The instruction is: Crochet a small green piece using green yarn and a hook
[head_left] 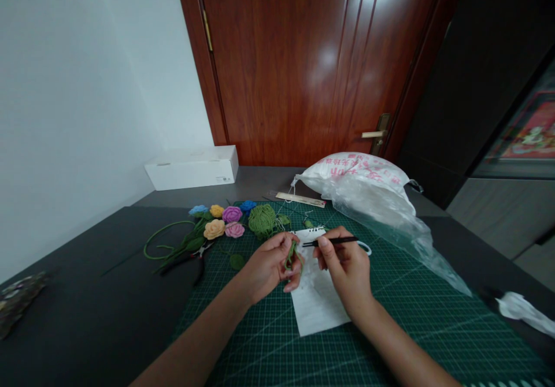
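Note:
My left hand (275,260) is closed around a small piece of green yarn work (291,255), with strands showing between the fingers. In my right hand (347,265) is a slim black tool (344,240); its narrow tip, which looks two-pronged, points left at the yarn. I cannot tell whether it touches. Both hands are above a white sheet of paper (318,312) on a green cutting mat (260,341). Just behind my left hand lies a ball of green yarn (262,219). A green crocheted leaf (236,261) rests to the left of that hand.
Crocheted flowers (214,229) on green stems and dark-handled pliers (198,260) lie at the left. Behind are a white box (193,170), a printed narrow packet (300,199) and a stuffed white bag (358,173) with clear plastic. White crumpled material (524,311) sits far right.

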`<state>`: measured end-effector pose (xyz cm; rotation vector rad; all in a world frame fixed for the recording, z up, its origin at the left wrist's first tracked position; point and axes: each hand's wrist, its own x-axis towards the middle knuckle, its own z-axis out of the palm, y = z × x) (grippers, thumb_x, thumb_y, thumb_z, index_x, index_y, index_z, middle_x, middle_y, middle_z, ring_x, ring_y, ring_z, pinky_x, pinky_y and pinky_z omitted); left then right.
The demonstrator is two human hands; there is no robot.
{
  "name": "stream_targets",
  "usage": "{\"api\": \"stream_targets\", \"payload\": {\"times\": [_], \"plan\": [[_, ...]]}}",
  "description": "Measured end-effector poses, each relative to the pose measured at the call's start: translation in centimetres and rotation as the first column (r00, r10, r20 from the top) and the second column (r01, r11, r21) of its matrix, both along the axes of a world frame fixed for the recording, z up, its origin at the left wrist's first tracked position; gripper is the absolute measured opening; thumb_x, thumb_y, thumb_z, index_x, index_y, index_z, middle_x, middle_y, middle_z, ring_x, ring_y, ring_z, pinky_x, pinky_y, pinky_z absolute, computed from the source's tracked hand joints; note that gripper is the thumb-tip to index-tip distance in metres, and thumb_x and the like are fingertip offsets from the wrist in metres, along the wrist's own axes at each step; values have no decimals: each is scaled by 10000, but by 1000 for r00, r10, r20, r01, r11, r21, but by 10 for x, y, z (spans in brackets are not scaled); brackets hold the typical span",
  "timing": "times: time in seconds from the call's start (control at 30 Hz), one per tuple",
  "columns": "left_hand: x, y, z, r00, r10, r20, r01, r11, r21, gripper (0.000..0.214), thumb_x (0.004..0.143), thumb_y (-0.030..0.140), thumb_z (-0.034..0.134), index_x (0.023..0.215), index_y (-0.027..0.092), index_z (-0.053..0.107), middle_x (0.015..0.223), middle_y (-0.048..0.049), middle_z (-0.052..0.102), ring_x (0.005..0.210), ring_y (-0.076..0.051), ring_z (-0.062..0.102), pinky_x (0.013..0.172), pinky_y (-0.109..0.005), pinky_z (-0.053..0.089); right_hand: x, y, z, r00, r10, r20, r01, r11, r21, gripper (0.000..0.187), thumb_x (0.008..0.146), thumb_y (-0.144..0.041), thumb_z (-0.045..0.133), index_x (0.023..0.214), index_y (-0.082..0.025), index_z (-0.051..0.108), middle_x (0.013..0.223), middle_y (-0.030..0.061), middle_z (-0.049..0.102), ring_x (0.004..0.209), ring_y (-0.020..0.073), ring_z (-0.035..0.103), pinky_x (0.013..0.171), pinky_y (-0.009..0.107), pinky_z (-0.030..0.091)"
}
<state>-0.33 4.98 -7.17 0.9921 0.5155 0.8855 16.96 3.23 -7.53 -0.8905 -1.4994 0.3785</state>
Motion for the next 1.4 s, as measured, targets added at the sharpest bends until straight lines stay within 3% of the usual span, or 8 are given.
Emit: {"api": "stream_targets", "payload": {"times": [0.37,0.6,0.93,1.17,1.4], "plan": [[4,-1,-3,1000,25,9,-25,999,-23,297,928,444,673,982,174,561,597,20,578,409,-111,470,381,-206,376,-1,0,-1,999,20,38,-20,1000,1,256,972,-302,617,735,-213,654,621,-14,639,495,121,598,538,248,480],[5,-3,-2,997,69,25,-68,997,-35,257,947,406,651,984,165,570,619,1,595,439,-103,448,384,-197,399,1,3,-6,997,44,-67,-49,995,-82,219,1034,-334,529,839,-238,545,628,-35,638,441,114,583,437,216,469],[6,-4,-2,997,64,31,-63,997,-36,270,933,412,672,979,172,556,605,-5,602,436,-108,428,376,-201,396,0,2,-4,999,34,-28,-36,997,-64,256,1017,-315,559,779,-225,587,645,-26,635,453,101,580,461,214,454],[8,-5,-3,996,82,32,-81,996,-40,343,863,438,763,979,168,586,704,-17,633,471,-106,474,413,-221,415,-2,3,-3,998,49,50,-49,999,-15,253,995,-293,592,760,-210,636,643,-15,644,473,108,590,481,224,446],[6,1,-9,981,192,4,-192,981,-3,371,756,394,882,875,117,666,768,-52,678,644,-153,624,545,-266,533,0,4,-4,996,32,86,-32,999,-1,236,1005,-283,574,787,-210,625,659,-12,648,493,117,598,493,230,446]]}}
